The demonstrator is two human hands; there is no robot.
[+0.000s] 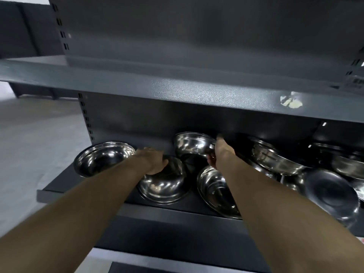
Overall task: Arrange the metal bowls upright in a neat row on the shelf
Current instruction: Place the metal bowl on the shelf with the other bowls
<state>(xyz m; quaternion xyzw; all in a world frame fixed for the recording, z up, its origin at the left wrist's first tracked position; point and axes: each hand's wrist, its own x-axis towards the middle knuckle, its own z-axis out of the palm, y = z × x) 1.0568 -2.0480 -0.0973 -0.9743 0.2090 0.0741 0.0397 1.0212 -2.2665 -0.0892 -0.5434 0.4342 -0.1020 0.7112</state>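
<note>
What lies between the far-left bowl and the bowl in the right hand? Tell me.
The left hand, gripping an overturned bowl, sits between the far-left bowl and the tilted bowl, in the head view.

**Bowls on the lower shelf**

On the lower shelf point(59, 191), an upright bowl point(103, 158) sits at 9 o'clock. An overturned bowl point(164, 184) lies centre, a raised bowl point(194, 144) at its 1 o'clock, a jumbled pile point(295, 164) at 3 o'clock.

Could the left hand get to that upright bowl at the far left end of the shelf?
Probably yes. The left hand rests on an overturned bowl right beside the upright bowl, with nothing between them.
</note>
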